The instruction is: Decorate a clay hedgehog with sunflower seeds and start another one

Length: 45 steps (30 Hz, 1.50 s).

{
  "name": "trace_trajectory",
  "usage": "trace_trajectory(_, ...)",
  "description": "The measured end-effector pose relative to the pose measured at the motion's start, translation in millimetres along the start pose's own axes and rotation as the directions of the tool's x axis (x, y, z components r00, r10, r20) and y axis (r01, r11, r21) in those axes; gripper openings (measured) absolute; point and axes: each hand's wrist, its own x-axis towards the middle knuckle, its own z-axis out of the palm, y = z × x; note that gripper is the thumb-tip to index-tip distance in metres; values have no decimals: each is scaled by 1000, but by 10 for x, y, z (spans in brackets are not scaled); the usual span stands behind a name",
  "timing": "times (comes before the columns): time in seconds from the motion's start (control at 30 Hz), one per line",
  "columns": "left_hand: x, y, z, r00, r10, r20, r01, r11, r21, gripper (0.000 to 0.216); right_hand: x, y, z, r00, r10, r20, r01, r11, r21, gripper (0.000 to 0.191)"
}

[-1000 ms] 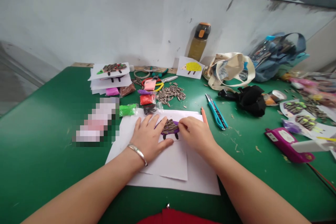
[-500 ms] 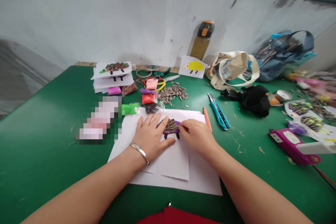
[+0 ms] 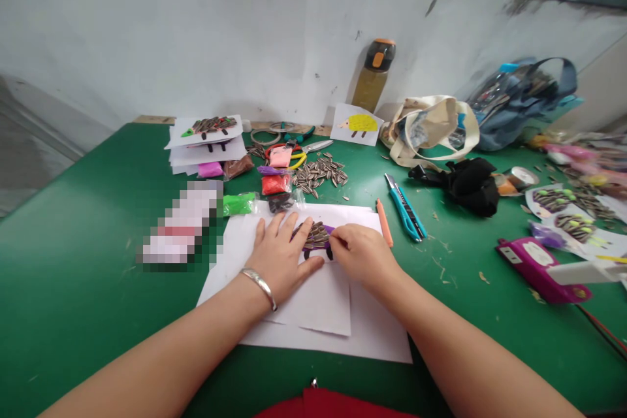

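Observation:
My left hand, a silver bangle at its wrist, lies flat with fingers spread on a white sheet of paper. Between its index finger and thumb shows an animal picture with two black legs and a purple clay body. Striped sunflower seeds lie close together over that body. My right hand is closed in a pinch at the body's right end; what the fingertips hold, if anything, is hidden. Larger white paper lies underneath. A heap of loose sunflower seeds lies beyond the paper.
Right of the paper lie an orange stick and a blue utility knife. Clay packets, scissors and finished pictures lie behind. A magenta device is at right, a blurred-out flat object at left.
The whole view has shifted slightly. Both hands keep nearly the same place on the paper, the left spread and the right pinched.

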Motion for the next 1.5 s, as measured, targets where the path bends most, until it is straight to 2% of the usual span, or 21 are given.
trace_trajectory(0.43, -5, 1, 6, 1000, -2, -8, 2, 1000, -18, 68, 7, 18, -18, 1000, -5, 11, 5, 1000, 28, 28)
trace_trajectory(0.57, -4, -2, 6, 1000, -1, -18, 1, 1000, -19, 68, 22, 55, -93, 999, 20, -28, -18, 998, 62, 32)
trace_trajectory(0.87, 2, 3, -49, 1000, -9, 17, 9, 999, -31, 70, -44, 19, -74, 985, -135, -108, 154, 968, 199, 26)
trace_trajectory(1.3, 14, -53, -57, 999, 18, -36, -19, 999, -36, 69, 156, 261, -76, 996, 54, -72, -39, 981, 190, 26)
trace_trajectory(1.43, 12, -54, -55, 998, 17, -57, -18, 999, -33, 69, 332, 253, -140, 989, 116, -91, -104, 986, 129, 26)
trace_trajectory(1.5, 11, -55, -54, 998, 13, -59, -15, 999, -33, 69, 471, 197, -182, 994, 78, -83, -75, 996, 44, 27)
